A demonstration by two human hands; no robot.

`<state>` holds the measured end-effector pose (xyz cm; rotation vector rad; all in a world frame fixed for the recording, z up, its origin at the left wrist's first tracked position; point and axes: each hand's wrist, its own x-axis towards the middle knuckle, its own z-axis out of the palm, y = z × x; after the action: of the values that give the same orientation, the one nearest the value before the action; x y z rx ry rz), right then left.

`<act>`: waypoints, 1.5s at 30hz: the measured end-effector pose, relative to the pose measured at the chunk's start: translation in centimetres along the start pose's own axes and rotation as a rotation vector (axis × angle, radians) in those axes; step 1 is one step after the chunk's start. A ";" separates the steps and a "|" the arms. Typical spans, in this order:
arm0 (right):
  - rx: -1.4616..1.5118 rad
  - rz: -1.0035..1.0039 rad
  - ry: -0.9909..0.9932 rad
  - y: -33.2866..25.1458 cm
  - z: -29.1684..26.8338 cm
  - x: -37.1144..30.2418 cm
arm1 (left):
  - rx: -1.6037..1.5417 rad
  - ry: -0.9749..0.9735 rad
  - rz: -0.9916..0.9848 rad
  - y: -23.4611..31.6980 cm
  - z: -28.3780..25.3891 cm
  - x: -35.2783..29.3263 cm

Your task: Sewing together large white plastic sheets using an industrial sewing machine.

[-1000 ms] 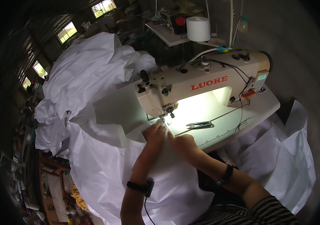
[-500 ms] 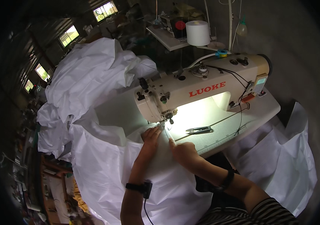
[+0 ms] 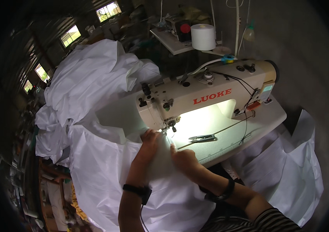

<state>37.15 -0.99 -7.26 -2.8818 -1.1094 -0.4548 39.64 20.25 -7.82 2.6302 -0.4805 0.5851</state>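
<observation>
A large sheet of white fabric (image 3: 99, 166) lies under the needle end of a cream sewing machine (image 3: 211, 87) and drapes down toward me. My left hand (image 3: 149, 142) rests on the fabric just left of the presser foot (image 3: 165, 132), its fingers laid forward. Closer to me, my right hand (image 3: 184, 157) holds the fabric's right edge, index finger stretched along it and the other fingers curled; its thumb is hidden. To the right of the needle, small thread snips (image 3: 202, 138) lie on the lit machine bed (image 3: 226, 135).
Bunched white fabric (image 3: 87, 73) is heaped behind the machine at the left. More white cloth (image 3: 280, 174) hangs at the right. A white thread cone (image 3: 203, 36) stands above the machine, beside a small shelf (image 3: 172, 43). Thin black cords (image 3: 246, 120) dangle near the control panel.
My left hand has slid slightly left, its fingertips now farther from the presser foot. The right hand stays by the fabric edge. The whole view has shifted a little.
</observation>
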 end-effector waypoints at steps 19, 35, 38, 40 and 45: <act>1.099 -0.248 -0.862 4.0 -5.9 -18.5 | -0.238 -0.621 -0.742 21.1 -8.6 -20.6; 0.782 -0.669 -0.661 -2.9 -3.5 -19.8 | 0.112 -0.090 -0.908 22.5 -10.9 -25.8; 1.125 -0.061 -0.798 -0.4 -2.2 -18.0 | 0.082 0.032 -0.784 24.3 -12.6 -25.5; 1.472 0.213 -0.816 -1.1 -1.0 -16.5 | 0.122 0.012 -0.777 25.5 -13.2 -24.3; 1.342 -0.069 -0.543 -3.9 -1.8 -16.8 | 0.340 0.119 -0.714 28.8 -14.6 -22.3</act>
<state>22.30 -9.30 -10.48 -1.7308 -0.9445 0.8242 4.12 7.45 2.79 2.7824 0.6316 0.6051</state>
